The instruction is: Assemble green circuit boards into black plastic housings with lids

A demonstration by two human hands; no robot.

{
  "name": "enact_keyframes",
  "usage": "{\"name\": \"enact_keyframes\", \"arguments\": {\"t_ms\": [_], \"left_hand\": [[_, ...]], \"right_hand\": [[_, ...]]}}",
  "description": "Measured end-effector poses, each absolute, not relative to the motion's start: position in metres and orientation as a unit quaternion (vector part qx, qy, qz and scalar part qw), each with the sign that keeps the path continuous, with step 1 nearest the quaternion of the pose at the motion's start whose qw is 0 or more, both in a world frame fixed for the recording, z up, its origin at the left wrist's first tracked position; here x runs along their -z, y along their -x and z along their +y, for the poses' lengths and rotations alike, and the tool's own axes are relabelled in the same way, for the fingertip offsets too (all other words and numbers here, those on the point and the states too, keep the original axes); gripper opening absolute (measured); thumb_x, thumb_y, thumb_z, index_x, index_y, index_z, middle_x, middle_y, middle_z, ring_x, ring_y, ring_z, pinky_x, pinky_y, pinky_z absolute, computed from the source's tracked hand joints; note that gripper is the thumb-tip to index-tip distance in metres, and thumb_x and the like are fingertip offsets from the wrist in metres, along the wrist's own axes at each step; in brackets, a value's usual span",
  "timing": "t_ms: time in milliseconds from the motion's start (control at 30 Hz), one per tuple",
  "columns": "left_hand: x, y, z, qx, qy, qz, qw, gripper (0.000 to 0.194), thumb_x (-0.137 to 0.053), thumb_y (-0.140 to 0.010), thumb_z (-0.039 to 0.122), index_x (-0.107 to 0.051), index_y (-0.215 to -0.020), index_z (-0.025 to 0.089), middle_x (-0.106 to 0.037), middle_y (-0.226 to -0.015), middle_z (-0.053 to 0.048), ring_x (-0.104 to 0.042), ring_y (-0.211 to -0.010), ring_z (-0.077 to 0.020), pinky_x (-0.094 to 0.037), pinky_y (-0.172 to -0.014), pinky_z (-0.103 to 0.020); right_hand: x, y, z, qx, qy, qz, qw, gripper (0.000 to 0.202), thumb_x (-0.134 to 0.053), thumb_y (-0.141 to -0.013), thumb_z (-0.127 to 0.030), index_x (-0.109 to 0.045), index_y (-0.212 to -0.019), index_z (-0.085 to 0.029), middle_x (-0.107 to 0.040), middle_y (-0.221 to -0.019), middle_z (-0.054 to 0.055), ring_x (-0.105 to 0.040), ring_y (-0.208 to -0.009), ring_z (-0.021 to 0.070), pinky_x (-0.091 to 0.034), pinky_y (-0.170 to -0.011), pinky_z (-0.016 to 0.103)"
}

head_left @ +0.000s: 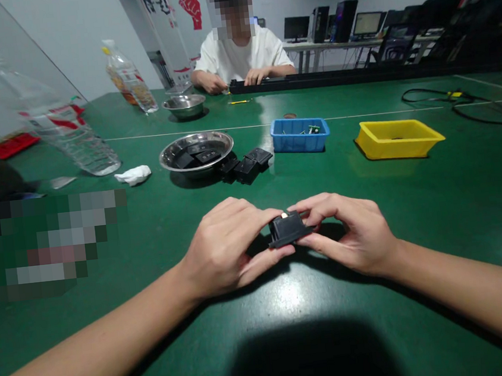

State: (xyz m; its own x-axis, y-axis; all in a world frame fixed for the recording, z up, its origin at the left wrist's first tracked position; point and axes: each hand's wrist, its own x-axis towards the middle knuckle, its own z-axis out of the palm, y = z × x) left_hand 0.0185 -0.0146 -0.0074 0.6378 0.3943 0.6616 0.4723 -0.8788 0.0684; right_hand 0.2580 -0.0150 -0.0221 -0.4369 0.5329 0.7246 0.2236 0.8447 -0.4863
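A small black plastic housing with a flanged lower edge (288, 229) is held just above the green table (267, 342). My left hand (225, 247) grips its left side between thumb and fingers. On the opposite side, my right hand (349, 231) pinches the part with thumb and fingertips. A small pale spot shows at the part's top edge. Beyond my hands, several similar black plastic parts (249, 167) lie beside a steel bowl (168, 165), which holds more of them.
Behind are a blue bin (301, 143) with small pieces and a yellow bin (393, 148). Plastic bottles (70, 135) and a crumpled tissue (134, 176) are at left. Across the table, a person (241, 54) handles a long black bar (356, 76). A cable (430, 100) lies at right.
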Motion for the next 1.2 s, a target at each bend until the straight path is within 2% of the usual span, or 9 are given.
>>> {"name": "enact_keyframes", "arguments": {"t_ms": [133, 267, 400, 567, 633, 767, 967, 1200], "left_hand": [[0.0118, -0.0189, -0.0126, 0.353, 0.901, -0.252, -0.01, 0.025, -0.061, -0.096, 0.039, -0.063, -0.109, 0.017, -0.069, -0.079, -0.003, -0.061, -0.069, -0.016, -0.046, -0.067, -0.029], [0.0125, -0.0199, -0.0104, 0.32, 0.904, -0.271, -0.079, 0.033, -0.06, -0.094, 0.046, -0.063, -0.107, 0.016, -0.07, -0.086, -0.006, -0.061, -0.074, -0.0178, -0.046, -0.069, -0.03], [0.0128, -0.0203, -0.0088, 0.282, 0.91, -0.278, -0.12, 0.026, -0.06, -0.094, 0.041, -0.061, -0.087, 0.016, -0.065, -0.076, -0.004, -0.057, -0.071, -0.0175, -0.042, -0.066, -0.029], [0.0123, -0.0199, -0.0084, 0.288, 0.891, -0.291, -0.197, 0.024, -0.058, -0.096, 0.038, -0.067, -0.098, 0.016, -0.068, -0.082, -0.004, -0.06, -0.074, -0.0164, -0.045, -0.07, -0.028], [0.0114, -0.0202, -0.0084, 0.291, 0.883, -0.297, -0.216, 0.023, -0.057, -0.096, 0.036, -0.068, -0.098, 0.016, -0.068, -0.082, -0.003, -0.061, -0.072, -0.0155, -0.046, -0.069, -0.027], [0.0101, -0.0212, -0.0087, 0.285, 0.882, -0.3, -0.223, 0.021, -0.058, -0.095, 0.034, -0.068, -0.093, 0.016, -0.065, -0.077, -0.002, -0.059, -0.07, -0.0142, -0.044, -0.067, -0.025], [0.0103, -0.022, -0.0099, 0.287, 0.885, -0.294, -0.217, 0.02, -0.058, -0.095, 0.033, -0.069, -0.097, 0.016, -0.065, -0.078, -0.002, -0.058, -0.07, -0.0145, -0.044, -0.067, -0.026], [0.0104, -0.0212, -0.009, 0.283, 0.896, -0.296, -0.172, 0.024, -0.058, -0.093, 0.038, -0.062, -0.084, 0.016, -0.063, -0.075, -0.003, -0.055, -0.07, -0.0163, -0.043, -0.067, -0.029]], "right_hand": [[0.0217, -0.2582, -0.0165, -0.207, 0.24, -0.837, 0.446, 0.02, -0.076, -0.088, -0.027, -0.057, -0.093, -0.02, -0.075, -0.094, 0.006, -0.073, -0.084, 0.0168, -0.057, -0.074, 0.025], [0.0242, -0.2588, -0.0173, -0.257, 0.273, -0.817, 0.438, 0.021, -0.074, -0.089, -0.03, -0.056, -0.093, -0.021, -0.072, -0.091, 0.004, -0.07, -0.082, 0.0162, -0.055, -0.075, 0.027], [0.0266, -0.2578, -0.0162, -0.344, 0.303, -0.768, 0.447, 0.023, -0.075, -0.088, -0.03, -0.055, -0.096, -0.022, -0.069, -0.093, 0.002, -0.068, -0.086, 0.0163, -0.056, -0.079, 0.029], [0.0256, -0.257, -0.0151, -0.417, 0.301, -0.758, 0.401, 0.051, -0.08, -0.084, -0.029, -0.052, -0.126, -0.024, -0.069, -0.099, 0.003, -0.069, -0.087, 0.0172, -0.058, -0.076, 0.029], [0.0249, -0.2575, -0.0152, -0.42, 0.304, -0.766, 0.38, 0.053, -0.079, -0.084, -0.031, -0.054, -0.13, -0.025, -0.07, -0.106, 0.005, -0.07, -0.091, 0.0187, -0.058, -0.079, 0.031], [0.0231, -0.2572, -0.0156, -0.429, 0.312, -0.76, 0.375, 0.045, -0.079, -0.084, -0.032, -0.06, -0.125, -0.023, -0.07, -0.11, 0.006, -0.07, -0.095, 0.0199, -0.058, -0.079, 0.032], [0.0219, -0.2555, -0.0155, -0.462, 0.308, -0.737, 0.385, 0.043, -0.082, -0.082, -0.03, -0.062, -0.119, -0.022, -0.071, -0.107, 0.005, -0.069, -0.092, 0.0184, -0.058, -0.077, 0.031], [0.0206, -0.2564, -0.0172, -0.403, 0.295, -0.778, 0.382, 0.04, -0.081, -0.081, -0.026, -0.063, -0.117, -0.021, -0.073, -0.105, 0.005, -0.07, -0.091, 0.018, -0.058, -0.081, 0.031]]}}
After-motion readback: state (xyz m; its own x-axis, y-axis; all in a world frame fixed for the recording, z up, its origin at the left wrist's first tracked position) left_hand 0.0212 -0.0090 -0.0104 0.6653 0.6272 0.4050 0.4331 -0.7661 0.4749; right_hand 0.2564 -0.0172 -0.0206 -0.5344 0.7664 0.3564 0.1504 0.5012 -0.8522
